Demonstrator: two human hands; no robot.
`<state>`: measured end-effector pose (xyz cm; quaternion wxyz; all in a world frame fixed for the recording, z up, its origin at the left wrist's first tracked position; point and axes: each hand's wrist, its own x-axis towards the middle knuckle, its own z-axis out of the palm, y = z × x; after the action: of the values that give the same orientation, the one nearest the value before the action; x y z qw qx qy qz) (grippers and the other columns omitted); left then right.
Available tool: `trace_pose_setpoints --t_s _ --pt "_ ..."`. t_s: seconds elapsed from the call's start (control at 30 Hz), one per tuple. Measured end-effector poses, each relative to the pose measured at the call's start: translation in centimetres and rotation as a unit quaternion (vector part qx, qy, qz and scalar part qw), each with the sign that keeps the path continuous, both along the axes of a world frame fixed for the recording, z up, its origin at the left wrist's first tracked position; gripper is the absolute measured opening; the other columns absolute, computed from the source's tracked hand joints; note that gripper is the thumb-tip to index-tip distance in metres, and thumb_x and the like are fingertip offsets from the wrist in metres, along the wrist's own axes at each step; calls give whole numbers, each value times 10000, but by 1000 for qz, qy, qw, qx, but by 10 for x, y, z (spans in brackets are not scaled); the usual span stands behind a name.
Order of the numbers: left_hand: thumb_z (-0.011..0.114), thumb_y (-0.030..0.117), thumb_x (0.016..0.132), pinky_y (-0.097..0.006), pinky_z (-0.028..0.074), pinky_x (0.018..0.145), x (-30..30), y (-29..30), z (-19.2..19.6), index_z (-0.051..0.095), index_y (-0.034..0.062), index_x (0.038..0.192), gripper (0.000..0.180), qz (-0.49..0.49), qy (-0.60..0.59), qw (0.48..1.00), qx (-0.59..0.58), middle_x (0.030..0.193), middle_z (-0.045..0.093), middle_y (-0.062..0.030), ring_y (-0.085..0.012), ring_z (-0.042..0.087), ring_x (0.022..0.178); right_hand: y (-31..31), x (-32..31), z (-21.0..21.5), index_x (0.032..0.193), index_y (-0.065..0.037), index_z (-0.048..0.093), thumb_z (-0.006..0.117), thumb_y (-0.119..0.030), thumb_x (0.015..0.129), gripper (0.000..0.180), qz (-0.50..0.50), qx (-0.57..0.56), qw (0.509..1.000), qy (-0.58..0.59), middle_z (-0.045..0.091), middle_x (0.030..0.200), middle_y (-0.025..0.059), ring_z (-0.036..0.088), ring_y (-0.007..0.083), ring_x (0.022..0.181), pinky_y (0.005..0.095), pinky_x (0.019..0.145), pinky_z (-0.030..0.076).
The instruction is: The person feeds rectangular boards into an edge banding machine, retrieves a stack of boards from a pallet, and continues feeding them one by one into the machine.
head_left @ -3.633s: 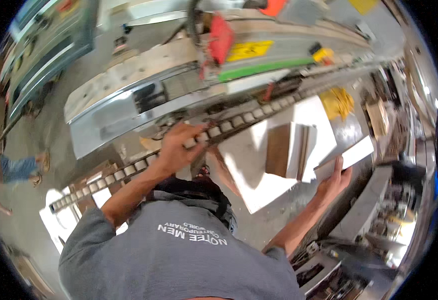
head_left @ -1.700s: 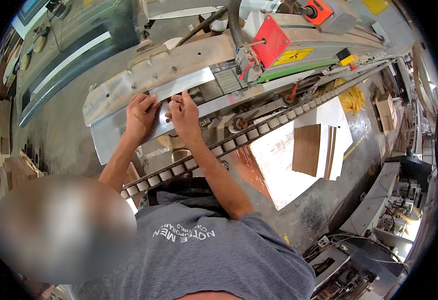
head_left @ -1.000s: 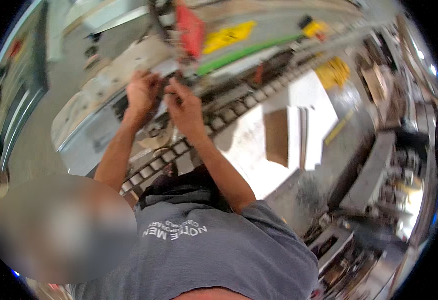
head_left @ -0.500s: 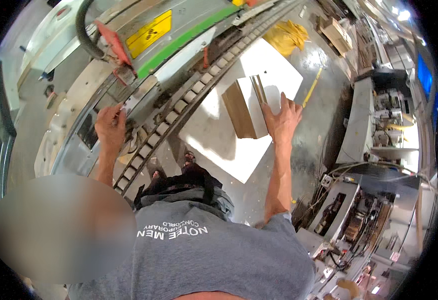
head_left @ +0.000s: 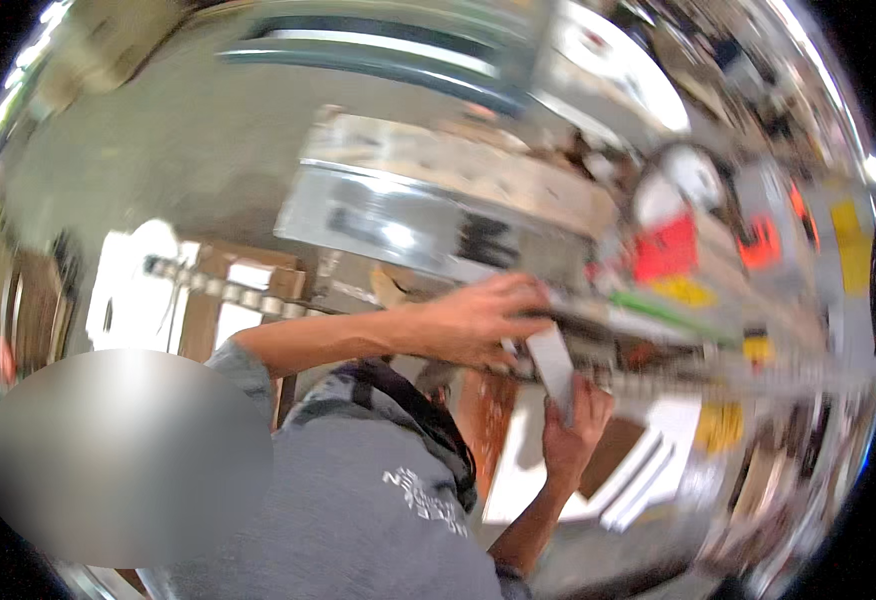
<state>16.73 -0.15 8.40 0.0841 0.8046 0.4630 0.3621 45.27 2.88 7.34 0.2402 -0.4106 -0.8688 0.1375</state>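
Observation:
A narrow white strip [head_left: 552,362] hangs tilted between my hands, over the roller track beside a machine. My left hand [head_left: 493,318] reaches across from the left, its fingers curled at the strip's upper end. At its lower end, the fingers of my right hand [head_left: 578,412] are closed round it. Motion blurs both hands, and the exact finger contact is hard to make out. Below and right of my right hand, a stack of white strips with brown edges [head_left: 613,455] lies on a large white board [head_left: 518,490].
The roller track [head_left: 228,290] runs along the machine's metal bed [head_left: 378,215]. A red part [head_left: 665,250] and a green bar [head_left: 663,315] sit on the machine to the right. A yellow bundle [head_left: 720,428] lies beyond the white board. Cardboard pieces [head_left: 258,262] are at left.
The view has swung left along the machine. My right hand has left the stack with a white strip, and my left hand has come over to the strip's other end.

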Motion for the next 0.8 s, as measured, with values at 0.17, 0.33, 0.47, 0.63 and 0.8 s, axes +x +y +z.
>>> trace_pose_setpoints --t_s 0.17,0.33,0.47,0.63,0.8 --pt "804 224 706 -480 397 1109 -75 -13 -46 598 15 1315 676 52 48 996 45 1250 570 -210 -371 516 1228 38 -113 -19 1328 -15 582 710 -234 870 524 149 21 987 -51 543 1327 210 436 443 1284 573 1129 315" --pt "754 266 742 -523 395 1050 -122 -9 -91 692 9 1097 442 187 65 980 19 1265 592 -222 -418 498 1210 58 -191 -52 1380 -33 534 608 -260 964 480 158 35 979 -125 512 1390 183 455 406 1298 562 1088 378" --pt "684 321 687 -475 406 950 -153 -10 -107 695 48 706 274 235 89 968 15 1051 571 -169 -353 480 1101 19 -232 -39 1282 39 607 643 -81 908 394 135 48 990 -10 597 1260 204 472 411 1245 507 1102 351" --pt "700 299 693 -454 458 921 -151 6 -111 707 64 697 235 334 19 939 73 1033 570 -163 -379 490 1138 -6 -235 -66 1111 -53 734 699 -250 845 333 43 -193 947 255 729 1062 187 670 379 969 460 847 538" --pt "691 292 693 -433 475 898 -128 36 -129 692 48 677 244 346 -32 937 30 1057 558 -165 -373 473 1174 33 -218 -100 1345 -92 625 694 -317 927 480 109 -244 934 238 629 1295 237 641 353 1071 463 979 467"
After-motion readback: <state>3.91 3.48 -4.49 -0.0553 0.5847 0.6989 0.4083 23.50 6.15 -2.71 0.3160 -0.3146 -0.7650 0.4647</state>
